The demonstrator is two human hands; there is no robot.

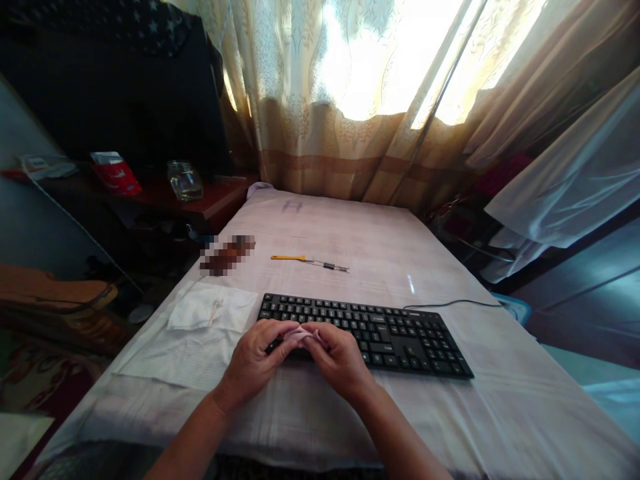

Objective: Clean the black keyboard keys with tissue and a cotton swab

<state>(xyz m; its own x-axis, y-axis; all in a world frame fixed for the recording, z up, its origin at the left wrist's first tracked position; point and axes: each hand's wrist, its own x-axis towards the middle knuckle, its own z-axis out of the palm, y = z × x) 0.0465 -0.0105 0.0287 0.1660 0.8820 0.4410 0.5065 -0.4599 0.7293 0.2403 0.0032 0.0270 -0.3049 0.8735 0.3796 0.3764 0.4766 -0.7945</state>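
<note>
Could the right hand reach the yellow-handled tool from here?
Probably yes: the flat keyboard lies between, but the yellow-handled tool sits uncovered; the right hand holds pale cloth, though.

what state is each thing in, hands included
left hand: fingers bent, pinching cloth
right hand: fingers bent, pinching cloth
small pale pink cloth: crumpled, held between both hands
long black plastic keyboard: flat, keys up, partly covered by hands
thin yellow-handled tool: lying flat
white textured sheets: spread flat, overlapping
clear glass jar: upright
</note>
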